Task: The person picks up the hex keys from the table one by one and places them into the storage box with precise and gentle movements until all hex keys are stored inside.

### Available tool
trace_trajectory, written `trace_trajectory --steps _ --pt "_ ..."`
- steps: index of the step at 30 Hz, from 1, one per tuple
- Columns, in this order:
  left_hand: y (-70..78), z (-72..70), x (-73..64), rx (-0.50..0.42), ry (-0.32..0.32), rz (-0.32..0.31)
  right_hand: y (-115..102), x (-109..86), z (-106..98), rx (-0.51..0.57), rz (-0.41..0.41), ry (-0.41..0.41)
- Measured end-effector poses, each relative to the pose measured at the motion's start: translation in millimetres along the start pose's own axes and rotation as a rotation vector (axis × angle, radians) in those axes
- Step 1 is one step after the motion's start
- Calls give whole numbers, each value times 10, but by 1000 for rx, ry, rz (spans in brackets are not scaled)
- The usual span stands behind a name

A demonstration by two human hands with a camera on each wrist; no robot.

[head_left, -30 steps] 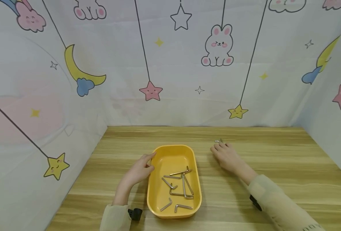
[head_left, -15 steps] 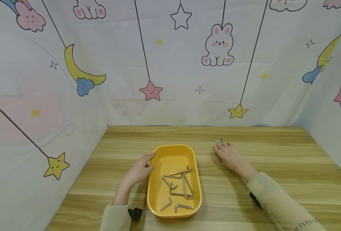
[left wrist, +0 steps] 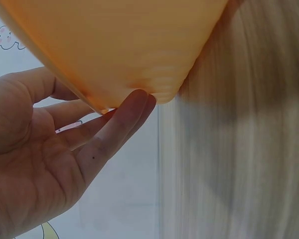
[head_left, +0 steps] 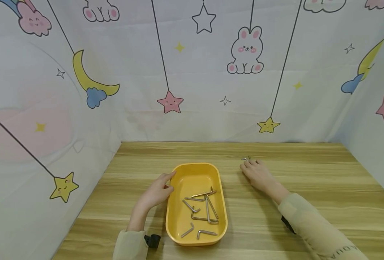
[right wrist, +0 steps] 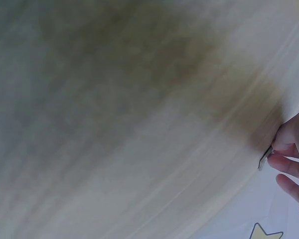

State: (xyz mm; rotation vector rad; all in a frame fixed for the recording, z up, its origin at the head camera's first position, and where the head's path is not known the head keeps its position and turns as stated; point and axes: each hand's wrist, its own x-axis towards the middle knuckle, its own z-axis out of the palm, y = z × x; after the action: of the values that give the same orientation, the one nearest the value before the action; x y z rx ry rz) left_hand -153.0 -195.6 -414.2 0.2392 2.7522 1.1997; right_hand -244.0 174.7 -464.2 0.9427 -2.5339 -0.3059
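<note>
My left hand (head_left: 157,189) holds the left wall of a yellow plastic tray (head_left: 196,165). In the left wrist view, fingers (left wrist: 132,107) press the tray's outside while others go behind its rim. Several L-shaped hex keys (head_left: 206,232) lie loose in the tray's near half. Toward the back of the table, right of the tray, my right hand (head_left: 256,175) is down at the tabletop. Short metal ends of hex keys (head_left: 245,159) stick out past its fingertips. The right wrist view shows a hex key (right wrist: 263,159) pinched between thumb and finger.
The wood-grain table (head_left: 325,202) extends on both sides of the tray. A white cloth backdrop (head_left: 201,126) with cartoon prints rises at the table's back and along both sides. Black wrist cameras sit at both sleeves.
My right hand has shifted slightly right, then stayed nearly still over the hex keys. The left hand, the tray and the hex keys in it have kept their places.
</note>
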Motion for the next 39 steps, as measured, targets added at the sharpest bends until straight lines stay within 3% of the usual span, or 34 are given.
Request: trace_trajectory --steps 21,27,34,39 --pt "1 3 -8 1 1 12 4 -28 27 12 26 39" --pt "0 0 -5 -6 3 11 -3 -40 -16 109 125 13" --pt "3 -4 -5 -5 8 8 3 -28 -2 228 236 168" --pt "-1 -6 -13 -7 6 16 8 -26 -30 328 347 168"
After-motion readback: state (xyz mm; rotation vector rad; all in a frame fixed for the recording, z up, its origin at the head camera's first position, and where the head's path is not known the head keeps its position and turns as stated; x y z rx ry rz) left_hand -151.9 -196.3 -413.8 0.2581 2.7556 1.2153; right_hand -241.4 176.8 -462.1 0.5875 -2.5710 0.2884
